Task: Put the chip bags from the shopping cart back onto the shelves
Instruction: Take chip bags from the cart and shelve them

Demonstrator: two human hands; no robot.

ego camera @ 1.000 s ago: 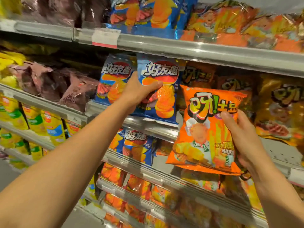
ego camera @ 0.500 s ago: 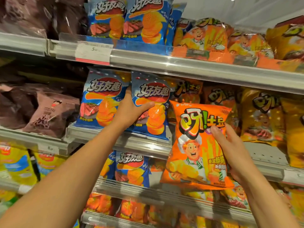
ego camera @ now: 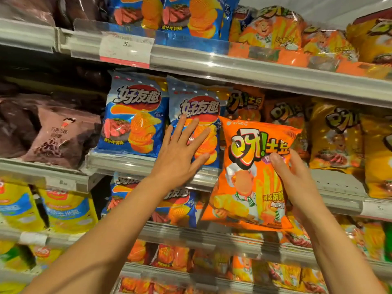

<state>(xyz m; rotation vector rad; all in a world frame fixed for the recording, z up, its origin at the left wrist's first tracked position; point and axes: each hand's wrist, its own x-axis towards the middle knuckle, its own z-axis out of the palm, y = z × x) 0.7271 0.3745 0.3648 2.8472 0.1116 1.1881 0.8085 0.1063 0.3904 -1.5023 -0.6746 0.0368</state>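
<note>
Up against the middle shelf (ego camera: 135,164), the left hand (ego camera: 180,149) lies flat with fingers spread on a blue chip bag (ego camera: 197,115) showing ridged orange chips and dark lettering; this bag stands upright beside a matching bag (ego camera: 133,115) to its left. Just right, the right hand (ego camera: 297,183) grips an orange chip bag (ego camera: 246,177), glossy, printed with a cartoon chef and fries, held in front of the shelf edge.

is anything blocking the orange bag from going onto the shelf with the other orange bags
Nothing visible blocks it. The orange bag, held by the right hand, hangs just in front of the matching orange bags. The left hand lies flat on the blue bag beside them.
</note>
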